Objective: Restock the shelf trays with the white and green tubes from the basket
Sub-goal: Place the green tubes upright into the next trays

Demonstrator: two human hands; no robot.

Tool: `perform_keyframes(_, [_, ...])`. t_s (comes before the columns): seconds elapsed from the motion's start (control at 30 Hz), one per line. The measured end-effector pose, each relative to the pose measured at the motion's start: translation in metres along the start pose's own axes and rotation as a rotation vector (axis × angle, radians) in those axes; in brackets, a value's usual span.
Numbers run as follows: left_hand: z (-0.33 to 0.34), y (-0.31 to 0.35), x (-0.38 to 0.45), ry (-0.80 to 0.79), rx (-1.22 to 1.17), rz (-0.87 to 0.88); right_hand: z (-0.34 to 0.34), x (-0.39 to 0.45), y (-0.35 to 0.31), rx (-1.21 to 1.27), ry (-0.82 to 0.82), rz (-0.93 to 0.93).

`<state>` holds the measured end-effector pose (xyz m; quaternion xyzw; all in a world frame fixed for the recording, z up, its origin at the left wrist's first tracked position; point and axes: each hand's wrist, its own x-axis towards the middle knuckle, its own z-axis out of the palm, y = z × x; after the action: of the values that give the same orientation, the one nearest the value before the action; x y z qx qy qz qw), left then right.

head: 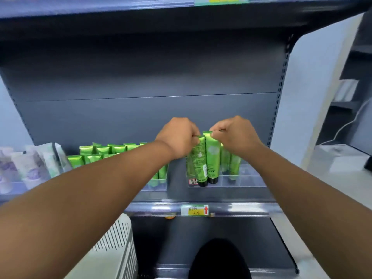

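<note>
Dark grey metal shelf (153, 198) w/ clear plastic trays; right-hand clear tray (244, 181) is half stocked. White slotted basket (115, 246) sits below-left. My left hand (178, 137) and right hand (235, 135) each pinch a green plastic tube (212, 158) by its flat crimped top, black caps hanging over the tray front. Probably light, squashy, slick, so I grip the stiff crimp, not the body.
</note>
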<state>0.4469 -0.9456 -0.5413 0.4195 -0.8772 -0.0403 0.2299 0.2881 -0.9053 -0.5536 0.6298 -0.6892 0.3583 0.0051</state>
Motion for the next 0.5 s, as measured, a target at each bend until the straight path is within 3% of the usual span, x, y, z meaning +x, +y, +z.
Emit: perform_keyframes(0.5, [0.067, 0.098, 0.126, 0.013, -0.081, 0.084, -0.064, 0.048, 0.13, -0.062, 0.174, 0.146])
